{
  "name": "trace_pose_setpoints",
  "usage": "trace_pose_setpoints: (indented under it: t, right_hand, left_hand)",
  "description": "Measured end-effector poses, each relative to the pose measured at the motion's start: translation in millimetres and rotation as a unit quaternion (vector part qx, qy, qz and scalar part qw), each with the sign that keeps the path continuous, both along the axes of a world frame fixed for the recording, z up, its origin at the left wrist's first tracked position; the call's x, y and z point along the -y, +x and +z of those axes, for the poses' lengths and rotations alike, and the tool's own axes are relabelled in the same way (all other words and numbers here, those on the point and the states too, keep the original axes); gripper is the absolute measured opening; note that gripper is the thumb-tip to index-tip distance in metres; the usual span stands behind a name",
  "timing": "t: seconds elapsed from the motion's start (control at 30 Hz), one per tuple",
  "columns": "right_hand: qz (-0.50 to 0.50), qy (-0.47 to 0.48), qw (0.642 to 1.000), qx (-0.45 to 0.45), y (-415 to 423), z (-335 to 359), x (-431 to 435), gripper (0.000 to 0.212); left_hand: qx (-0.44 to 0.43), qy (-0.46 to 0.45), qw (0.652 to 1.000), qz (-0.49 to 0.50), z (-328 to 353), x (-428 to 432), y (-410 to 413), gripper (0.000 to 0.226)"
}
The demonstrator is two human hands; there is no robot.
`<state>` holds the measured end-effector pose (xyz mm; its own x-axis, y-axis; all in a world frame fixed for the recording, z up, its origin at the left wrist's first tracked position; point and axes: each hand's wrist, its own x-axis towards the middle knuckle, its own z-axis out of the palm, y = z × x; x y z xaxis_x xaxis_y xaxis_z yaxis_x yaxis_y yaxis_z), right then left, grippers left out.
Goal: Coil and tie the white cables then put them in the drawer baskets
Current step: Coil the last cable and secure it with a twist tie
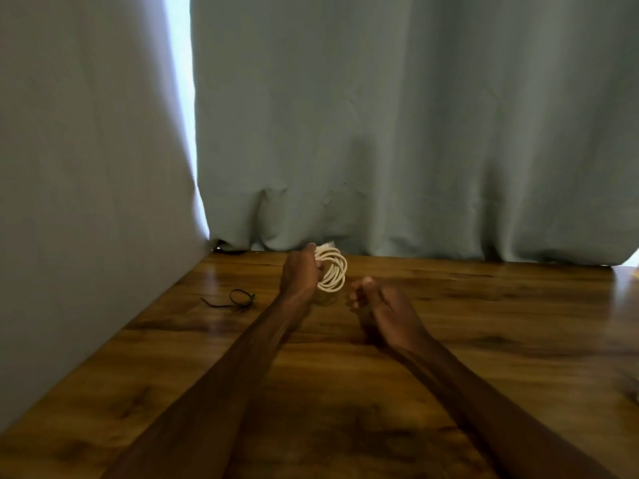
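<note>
Head view, looking down over a wooden table (449, 357). Both forearms reach forward from the bottom edge, bare.

Left hand (299, 271): raised above the far middle of the table, back of the hand toward the camera. Fingers curled tight round one side of the cable (333, 269). Thumb tip shows at the top of the bundle.

Cable: white, wound into a round coil of several loops. It hangs out to the right of the left fist, held clear of the wood, close in front of the curtain hem. No tie seen round it, though the picture is soft here.

Right hand (377, 299): just right of the coil and a little lower, apart from it. Thumb points up, fingers loosely curled inward with their tips together. It seems to hold nothing, but blur makes that hard to settle.

Tie (242, 299): thin, black, lying flat on the table to the left of the left wrist. One end forms a small loop and a tail runs out to the left. Neither hand touches it.

Curtain (415, 133): grey-green cloth hanging along the far edge of the table and down its left side. A bright gap (178, 98) shows between the two panels at upper left. A small white patch (330, 243) sits at the hem behind the coil; cannot tell what it is.
</note>
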<state>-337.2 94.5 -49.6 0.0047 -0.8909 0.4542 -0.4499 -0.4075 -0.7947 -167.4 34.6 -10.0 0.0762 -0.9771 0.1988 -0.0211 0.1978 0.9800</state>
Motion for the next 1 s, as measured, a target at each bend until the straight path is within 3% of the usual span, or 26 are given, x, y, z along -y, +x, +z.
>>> trace_pose_setpoints:
  t: [0.1, 0.2, 0.3, 0.5, 0.73, 0.87, 1.0]
  right_hand:
    - [0.024, 0.024, 0.99, -0.138, 24.7, -3.0, -7.7, 0.016]
    - [0.028, -0.024, 0.975, -0.218, 61.9, -8.1, -4.2, 0.031]
    - [0.055, -0.044, 0.973, -0.219, 106.4, -8.7, 4.6, 0.041]
    - [0.096, -0.131, 0.961, -0.224, 168.7, -10.5, 46.9, 0.034]
    - [0.117, -0.099, 0.953, -0.26, 173.8, -3.8, 68.2, 0.019]
    - [0.095, -0.045, 0.971, -0.213, 164.7, -3.1, 64.0, 0.018]
    - [0.049, -0.014, 0.998, -0.046, 134.4, 4.1, 51.4, 0.023]
  left_hand:
    - [-0.089, -0.01, 0.994, 0.055, 18.0, 3.4, 38.0, 0.025]
    - [-0.155, -0.038, 0.983, 0.092, 35.0, 5.1, 92.4, 0.037]
    - [-0.186, -0.071, 0.971, 0.131, 39.6, -0.7, 139.5, 0.039]
    - [-0.234, -0.054, 0.961, 0.14, 17.6, -4.1, 180.5, 0.035]
    - [-0.162, -0.027, 0.978, 0.131, -1.8, 20.8, 183.0, 0.037]
    - [-0.14, -0.018, 0.983, 0.119, -12.2, 22.4, 177.1, 0.035]
    - [-0.161, -0.015, 0.98, 0.115, -13.0, 16.8, 171.7, 0.034]
